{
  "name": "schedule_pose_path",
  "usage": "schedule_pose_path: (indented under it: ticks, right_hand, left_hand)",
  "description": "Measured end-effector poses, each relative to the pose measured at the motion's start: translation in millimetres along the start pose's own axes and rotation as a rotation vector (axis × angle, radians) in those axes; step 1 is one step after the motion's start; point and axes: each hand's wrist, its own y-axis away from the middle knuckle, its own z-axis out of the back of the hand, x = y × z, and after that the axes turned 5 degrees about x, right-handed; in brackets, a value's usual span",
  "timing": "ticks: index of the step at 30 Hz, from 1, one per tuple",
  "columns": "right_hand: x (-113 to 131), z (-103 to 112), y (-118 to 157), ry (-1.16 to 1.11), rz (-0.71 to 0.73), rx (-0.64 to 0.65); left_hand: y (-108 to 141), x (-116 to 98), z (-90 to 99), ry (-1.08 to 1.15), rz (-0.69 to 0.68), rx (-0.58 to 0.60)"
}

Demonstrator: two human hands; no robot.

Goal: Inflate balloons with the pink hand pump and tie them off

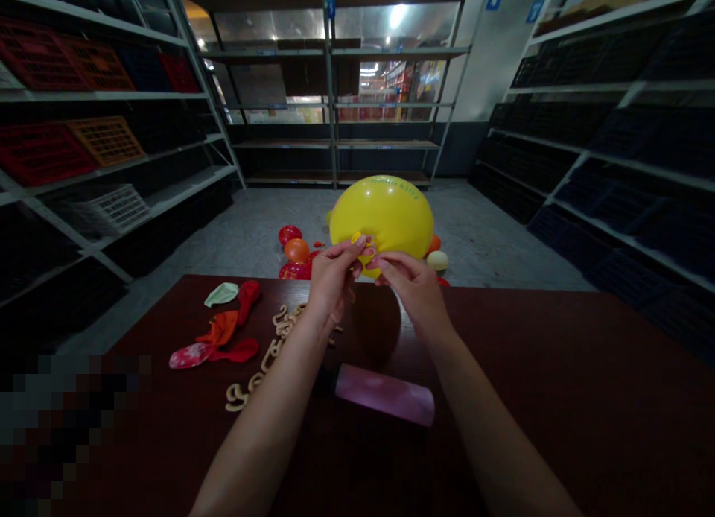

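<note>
An inflated yellow balloon with green print floats above the far edge of the dark red table. My left hand and my right hand both pinch its neck at the bottom, fingertips nearly touching. A pink hand pump lies on the table between my forearms. Flat uninflated balloons, red, orange, pink and pale green, lie at the left. Beside them runs a row of several small beige clips.
Inflated red, orange and pale balloons lie on the grey floor beyond the table. Metal shelving with red, orange and white crates lines the left; dark shelves line the right. More racks stand at the back.
</note>
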Motion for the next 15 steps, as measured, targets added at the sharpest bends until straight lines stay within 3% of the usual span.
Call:
schedule_pose_path:
  ticks: [5, 8, 15]
  right_hand:
    - [4, 4, 0, 0.014, 0.069, -0.082]
    - [1, 5, 0, 0.042, 0.062, -0.067]
    - [-8, -1, 6, 0.494, 0.082, 0.083]
  left_hand:
    - [3, 1, -4.5, -0.023, 0.006, -0.051]
    - [4, 3, -6.0, -0.041, 0.010, -0.061]
    - [4, 11, -7.7, 0.030, -0.001, -0.030]
